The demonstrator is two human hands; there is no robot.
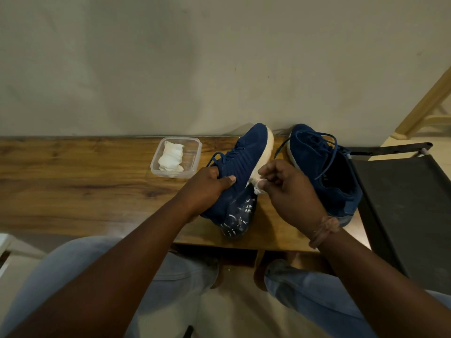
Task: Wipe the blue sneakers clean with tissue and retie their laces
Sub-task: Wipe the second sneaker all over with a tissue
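Left hand (207,185) grip closed around tilted sneaker (240,172), right hand (286,189) pinching tissue (256,187) at its sole edge

Single view, head-worn wide-angle camera. Looks forward and steeply down over wearer's own forearms and knees onto wooden bench (73,181) set against pale wall (170,64). Near: left hand (210,185) and right hand (288,189) fill lower centre, at arm's length. Wall takes upper frame. Edges bowed by lens. Dark chair (402,203) at right margin. No second view to share scene.
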